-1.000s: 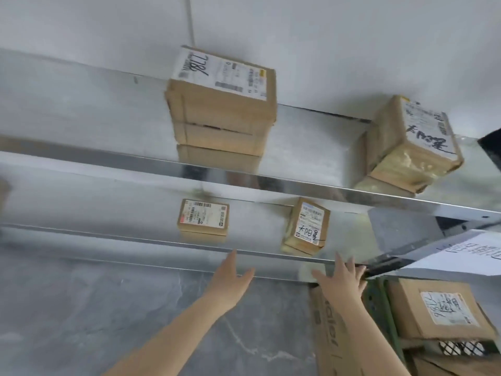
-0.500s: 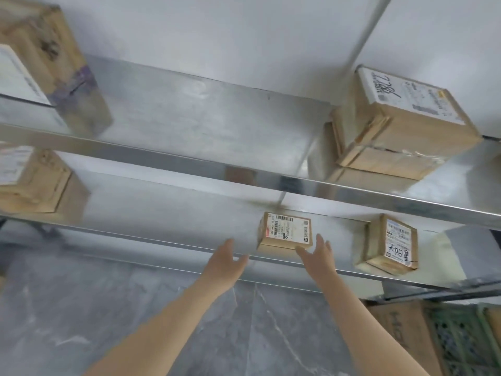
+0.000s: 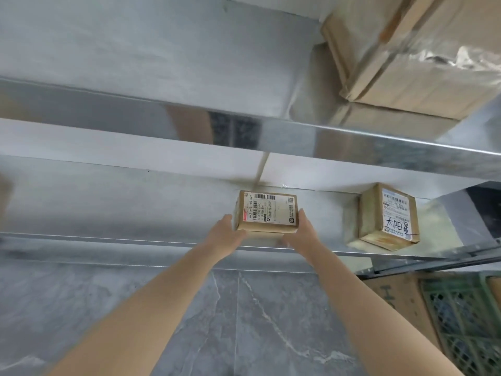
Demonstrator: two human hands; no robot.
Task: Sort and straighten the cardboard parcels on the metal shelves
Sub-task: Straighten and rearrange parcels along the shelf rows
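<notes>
A small flat cardboard parcel [image 3: 267,213] with a white barcode label lies on the lower metal shelf [image 3: 108,207], near its front edge. My left hand [image 3: 225,237] presses against its left side and my right hand [image 3: 301,234] against its right side, so both hands clasp it. To the right on the same shelf stands a second small parcel [image 3: 385,215], turned at an angle, with handwriting on its label. On the upper shelf [image 3: 162,50] at the top right sits a large taped parcel [image 3: 412,50].
The shelves back onto a white wall. Below them is grey marbled floor [image 3: 217,321]. At the lower right a green plastic crate [image 3: 466,321] stands beside a cardboard box [image 3: 398,297]. A parcel's blurred edge shows at the far left of the lower shelf.
Both hands have reached forward from the shelf's front edge and closed on the sides of the small labelled parcel. The view has moved closer and to the left.
</notes>
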